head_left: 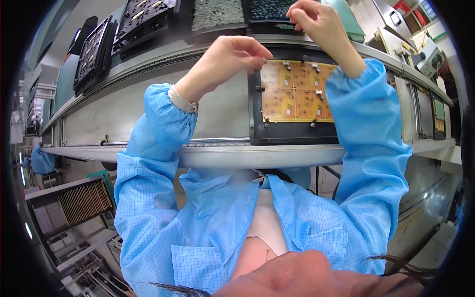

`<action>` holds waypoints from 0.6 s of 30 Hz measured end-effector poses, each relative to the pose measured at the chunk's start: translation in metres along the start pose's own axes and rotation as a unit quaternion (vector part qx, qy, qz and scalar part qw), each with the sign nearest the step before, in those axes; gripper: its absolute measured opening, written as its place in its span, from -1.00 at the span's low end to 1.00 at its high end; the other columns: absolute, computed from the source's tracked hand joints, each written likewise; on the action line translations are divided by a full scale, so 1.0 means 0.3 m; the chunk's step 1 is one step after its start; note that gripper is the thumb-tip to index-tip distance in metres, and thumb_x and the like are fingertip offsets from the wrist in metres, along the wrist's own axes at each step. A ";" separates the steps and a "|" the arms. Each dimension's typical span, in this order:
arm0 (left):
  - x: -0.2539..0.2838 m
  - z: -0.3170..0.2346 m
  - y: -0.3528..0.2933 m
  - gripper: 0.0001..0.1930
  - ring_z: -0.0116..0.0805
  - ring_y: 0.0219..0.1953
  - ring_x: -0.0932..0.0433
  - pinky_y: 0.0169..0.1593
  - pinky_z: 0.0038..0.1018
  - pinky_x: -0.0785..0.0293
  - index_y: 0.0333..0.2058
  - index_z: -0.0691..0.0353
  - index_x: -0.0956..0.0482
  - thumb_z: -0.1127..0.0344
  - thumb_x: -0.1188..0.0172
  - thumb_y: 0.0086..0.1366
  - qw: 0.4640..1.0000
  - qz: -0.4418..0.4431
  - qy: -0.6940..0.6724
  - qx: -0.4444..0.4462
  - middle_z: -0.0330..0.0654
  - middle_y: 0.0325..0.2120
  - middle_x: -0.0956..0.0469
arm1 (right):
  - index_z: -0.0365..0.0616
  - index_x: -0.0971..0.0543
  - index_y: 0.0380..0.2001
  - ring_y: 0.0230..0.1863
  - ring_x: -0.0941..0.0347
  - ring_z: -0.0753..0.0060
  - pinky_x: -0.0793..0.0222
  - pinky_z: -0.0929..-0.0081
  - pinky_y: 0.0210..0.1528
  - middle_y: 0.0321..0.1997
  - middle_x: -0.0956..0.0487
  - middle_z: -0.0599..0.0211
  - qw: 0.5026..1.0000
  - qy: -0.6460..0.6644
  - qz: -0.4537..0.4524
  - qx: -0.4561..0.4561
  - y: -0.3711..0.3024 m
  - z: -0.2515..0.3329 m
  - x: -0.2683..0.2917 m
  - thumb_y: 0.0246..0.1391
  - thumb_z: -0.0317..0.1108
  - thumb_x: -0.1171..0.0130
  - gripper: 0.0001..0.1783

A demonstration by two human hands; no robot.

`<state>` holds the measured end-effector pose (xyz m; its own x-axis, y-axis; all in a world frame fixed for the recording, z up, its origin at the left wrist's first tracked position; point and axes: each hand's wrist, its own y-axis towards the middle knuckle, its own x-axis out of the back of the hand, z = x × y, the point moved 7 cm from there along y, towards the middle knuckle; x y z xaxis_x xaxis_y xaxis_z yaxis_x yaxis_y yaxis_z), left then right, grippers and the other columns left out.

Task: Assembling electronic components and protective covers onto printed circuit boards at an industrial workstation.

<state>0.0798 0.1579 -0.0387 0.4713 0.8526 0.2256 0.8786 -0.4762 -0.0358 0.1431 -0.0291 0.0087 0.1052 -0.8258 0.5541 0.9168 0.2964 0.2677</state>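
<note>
A light touch is called for by the board (298, 92), with left hand (225, 63) fingers drawn together and right hand (319, 27) fingers curled, though whether anything is pinched cannot be told.

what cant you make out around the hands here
In the head view:
Orange board panel: right end hidden by the right sleeve.
Left hand: any pinched part, too small to tell.
Right hand: any held part, hidden by its own curl.
Pale pieces: cut off at upper edge.
</note>
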 end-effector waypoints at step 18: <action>-0.161 0.031 -0.001 -0.86 -0.58 -0.50 -0.61 -0.37 -0.59 -0.55 -0.25 0.30 -0.70 0.35 -0.30 0.29 0.977 0.037 0.195 0.072 -0.24 -0.49 -0.68 | -0.27 -0.61 -0.14 -0.32 -0.59 0.55 -0.54 0.59 -0.20 -0.31 -0.66 0.28 0.934 0.341 0.055 -0.093 -0.362 -0.142 -0.064 0.25 -0.28 -0.26 -0.74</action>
<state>0.0575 0.1188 -0.0588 0.4938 0.6565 0.5703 0.8580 -0.4743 -0.1970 0.0579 -0.0658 -0.0645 0.3653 -0.9276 -0.0778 0.9304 0.3613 0.0613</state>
